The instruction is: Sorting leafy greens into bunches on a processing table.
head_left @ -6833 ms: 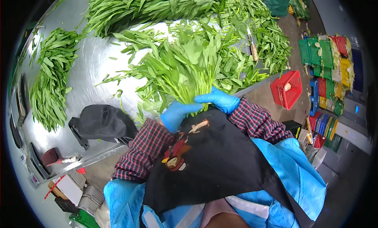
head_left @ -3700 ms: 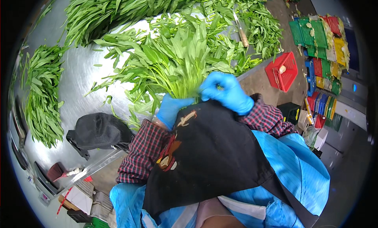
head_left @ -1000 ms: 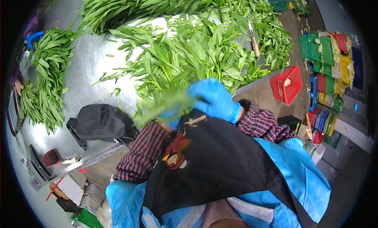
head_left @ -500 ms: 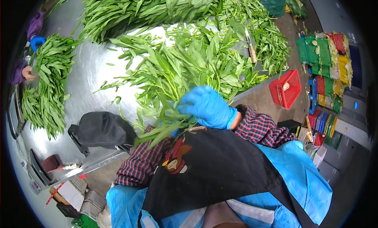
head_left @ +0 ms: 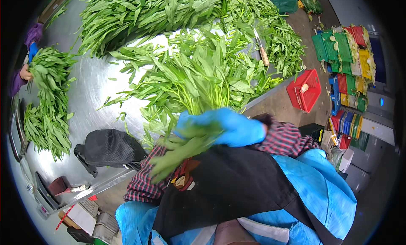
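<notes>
Greens point(head_left: 205, 82) stand bunched at the frame's centre, seemingly clasped by the left hand point(head_left: 182, 120), the right hand point(head_left: 239, 127) too blurred to tell its grip, while loose leaves point(head_left: 251, 81) right of them lie ungathered.

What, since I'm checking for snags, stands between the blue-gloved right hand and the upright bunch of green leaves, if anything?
Nothing visible: the right hand is by the stem end of the upright bunch, though blur hides the exact contact. A green leafy clump hangs lower, partly in front of the red-and-black plaid left sleeve.
</notes>
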Tool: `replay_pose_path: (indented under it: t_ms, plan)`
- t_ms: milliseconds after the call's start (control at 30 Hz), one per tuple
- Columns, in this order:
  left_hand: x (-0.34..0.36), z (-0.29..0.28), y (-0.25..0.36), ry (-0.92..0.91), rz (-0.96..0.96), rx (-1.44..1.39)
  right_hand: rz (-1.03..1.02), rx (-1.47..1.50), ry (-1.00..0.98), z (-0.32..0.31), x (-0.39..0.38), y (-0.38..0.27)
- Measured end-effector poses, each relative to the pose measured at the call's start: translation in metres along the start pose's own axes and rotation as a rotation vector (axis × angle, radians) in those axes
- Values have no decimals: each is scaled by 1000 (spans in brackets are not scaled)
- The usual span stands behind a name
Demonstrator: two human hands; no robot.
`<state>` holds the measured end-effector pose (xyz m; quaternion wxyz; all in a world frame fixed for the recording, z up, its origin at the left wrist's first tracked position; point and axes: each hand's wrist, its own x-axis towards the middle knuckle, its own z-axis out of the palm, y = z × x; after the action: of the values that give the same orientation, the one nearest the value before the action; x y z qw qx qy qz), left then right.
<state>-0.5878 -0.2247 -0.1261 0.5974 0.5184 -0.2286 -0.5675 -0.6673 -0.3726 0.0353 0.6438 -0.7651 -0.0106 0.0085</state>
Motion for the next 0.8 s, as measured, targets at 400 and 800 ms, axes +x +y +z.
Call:
replay_pose_path:
  t_ms: [400,800]
  plan:
    - [-9,2,61,126,-454,-821,681,-1284,706,-187,-90,36]
    - [6,29,82,-114,-199,-96,478,534,223,-8,-16,71]
